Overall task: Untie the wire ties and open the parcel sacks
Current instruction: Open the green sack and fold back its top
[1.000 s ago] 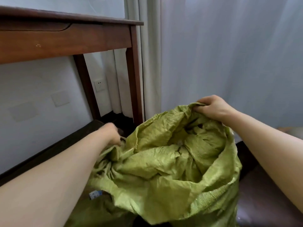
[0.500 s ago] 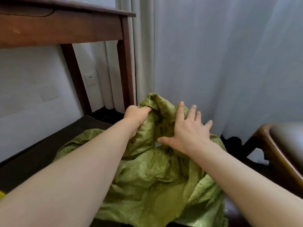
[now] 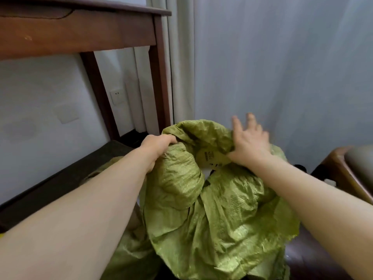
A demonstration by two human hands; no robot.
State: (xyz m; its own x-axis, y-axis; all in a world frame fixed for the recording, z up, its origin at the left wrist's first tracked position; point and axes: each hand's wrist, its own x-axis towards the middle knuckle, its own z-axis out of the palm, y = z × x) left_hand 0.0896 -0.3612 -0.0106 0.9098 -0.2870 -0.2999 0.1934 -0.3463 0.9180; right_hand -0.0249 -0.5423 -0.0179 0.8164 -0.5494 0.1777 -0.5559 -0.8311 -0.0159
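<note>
Left hand (image 3: 156, 147) clenched on green woven sack (image 3: 212, 209) rim, probably to hold the mouth open. Right hand (image 3: 249, 144) fingers spread, flat against far rim, gripping nothing.

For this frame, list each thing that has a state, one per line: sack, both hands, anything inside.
green sack: crumpled, mouth pulled open, no wire tie visible
left hand: fist closed on the sack's rim
right hand: fingers spread, motion-blurred, pressing the rim outward
parcel: partly exposed inside the mouth, printed label showing
</note>
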